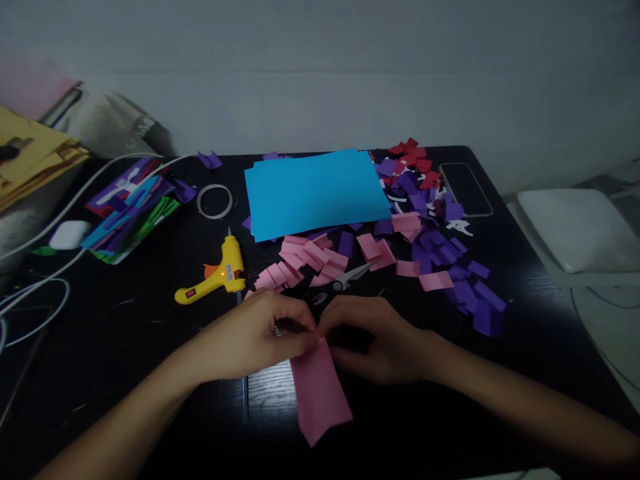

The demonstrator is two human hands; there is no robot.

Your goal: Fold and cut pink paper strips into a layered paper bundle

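A strip of pink paper [323,397] hangs down over the dark table, creased along its length near the lower end. My left hand [265,333] pinches its top edge between thumb and fingers. My right hand [373,337] closes on the same top edge, its fingertips touching those of the left. Just beyond my hands lie scissors [345,279], their handles partly hidden. Folded pink paper pieces [313,257] are scattered around them. To the left rests a yellow hot glue gun [215,273], its nozzle pointing away from me.
Blue sheets [315,193] are stacked at the back. Purple paper pieces [443,250] and red ones [413,160] spread to the right, near a phone [467,190]. A tape roll [215,201], a box of paper scraps [133,213], an earbud case [70,235] and white cables [67,293] occupy the left.
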